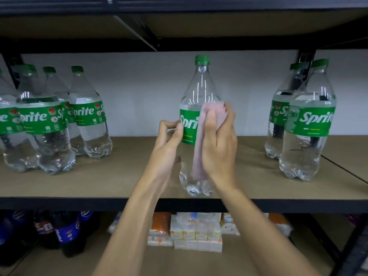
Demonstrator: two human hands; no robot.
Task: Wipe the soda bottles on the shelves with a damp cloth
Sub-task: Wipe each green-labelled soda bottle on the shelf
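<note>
Your left hand grips the Sprite bottle on its left side, thumb on the green label and fingers curled round behind. The bottle stands upright near the front edge of the middle shelf, well apart from its neighbours. Your right hand holds the pink cloth against the bottle's front, fingers pressed together and curled over the cloth's top at the label, the rest hanging down the lower body. Four or more Sprite bottles cluster at the left of the shelf, and two more stand at the right. Below, dark cola bottles sit beside stacked white and orange packs, which are too blurred to name.
</note>
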